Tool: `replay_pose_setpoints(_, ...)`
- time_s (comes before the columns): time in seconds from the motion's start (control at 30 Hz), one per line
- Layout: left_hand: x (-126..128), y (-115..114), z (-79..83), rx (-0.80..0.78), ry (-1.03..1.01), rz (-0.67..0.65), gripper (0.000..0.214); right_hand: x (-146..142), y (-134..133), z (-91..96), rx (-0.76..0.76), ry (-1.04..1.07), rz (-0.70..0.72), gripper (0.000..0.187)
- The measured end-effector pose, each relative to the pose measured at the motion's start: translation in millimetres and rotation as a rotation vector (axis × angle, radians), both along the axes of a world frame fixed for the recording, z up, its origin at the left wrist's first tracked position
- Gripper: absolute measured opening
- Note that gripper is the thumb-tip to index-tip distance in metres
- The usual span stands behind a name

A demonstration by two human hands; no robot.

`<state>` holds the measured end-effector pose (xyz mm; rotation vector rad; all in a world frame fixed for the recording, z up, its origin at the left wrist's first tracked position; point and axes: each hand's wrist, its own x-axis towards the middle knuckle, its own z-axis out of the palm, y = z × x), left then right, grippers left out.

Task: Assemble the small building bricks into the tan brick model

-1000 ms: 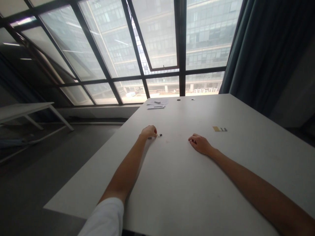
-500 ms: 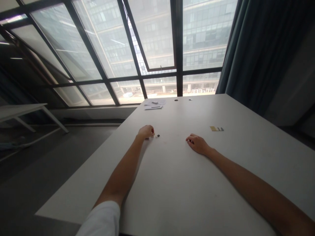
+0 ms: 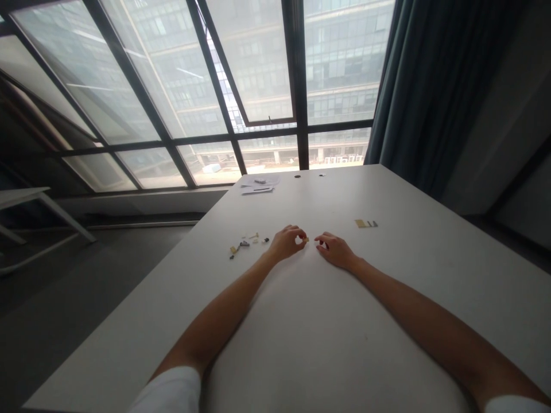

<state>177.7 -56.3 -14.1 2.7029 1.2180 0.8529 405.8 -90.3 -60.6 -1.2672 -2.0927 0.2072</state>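
Over the middle of the white table (image 3: pixel 327 315), my left hand (image 3: pixel 286 242) pinches a small yellowish piece (image 3: pixel 306 240) between thumb and fingertips. My right hand (image 3: pixel 336 249) rests just to the right of it, fingers curled but apart, with nothing visible in them. A narrow gap separates the two hands. Left of my left hand lies a loose scatter of small pieces, among them a grey piece (image 3: pixel 244 244), a yellow piece (image 3: pixel 233 250) and a dark piece (image 3: pixel 266 240). Farther right sits a flat yellow piece (image 3: pixel 360 223) beside grey strips (image 3: pixel 372 223).
Papers (image 3: pixel 258 183) with small items on them lie at the table's far left corner. Large windows stand behind the table, and a dark curtain (image 3: pixel 413 86) hangs at the right. Another white table (image 3: pixel 23 197) is off to the left.
My left hand has moved right from the scattered pieces, now holding a yellowish piece near my right hand and uncovering the scatter. The camera view has shifted slightly.
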Motion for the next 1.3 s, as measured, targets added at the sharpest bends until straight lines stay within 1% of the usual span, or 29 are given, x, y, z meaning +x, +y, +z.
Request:
replay_pose_setpoints(0.13, 15, -7, -18.5, 0.005, -0.027, 0.037, 0.009, 0, 2, -2.2, 0.038, 0.031, -0.019, 0.019)
replay_pose_setpoints(0.27, 19, -9, -27.1, 0.026, -0.061, 0.018, 0.008, 0, 1, -2.1, 0.046, 0.009, 0.013, 0.018)
replay_pose_setpoints(0.37, 22, -11, -29.2, 0.037, -0.109, -0.041, 0.008, 0, 0, -1.5, 0.064, 0.003, 0.029, 0.014)
replay_pose_setpoints(0.47, 23, -14, -29.5, 0.034, -0.160, -0.090, 0.015, 1, -1, 0.1, 0.079, 0.016, 0.043, 0.011)
replay_pose_setpoints(0.63, 21, -14, -30.4, 0.043, -0.181, -0.109, 0.025, 0, -4, 6.2, 0.112, 0.040, 0.095, 0.015)
replay_pose_setpoints(0.73, 19, -12, -32.1, 0.068, -0.180, -0.126, 0.027, -1, -7, 9.6, 0.135, 0.038, 0.088, 0.013)
replay_pose_setpoints(0.9, 17, -11, -32.5, 0.103, -0.212, -0.138, 0.037, -3, -6, 11.2, 0.141, 0.052, 0.081, 0.009)
replay_pose_setpoints(1.0, 16, -13, -30.9, 0.085, -0.218, -0.143, 0.035, -3, -5, 10.0, 0.145, 0.069, 0.086, 0.008)
replay_pose_setpoints(1.13, 16, -14, -29.9, 0.058, -0.226, -0.132, 0.030, -3, -5, 8.9, 0.137, 0.092, 0.104, 0.016)
replay_pose_setpoints(1.3, 17, -14, -30.9, 0.038, -0.248, -0.123, 0.010, -2, -6, 10.2, 0.127, 0.118, 0.127, 0.018)
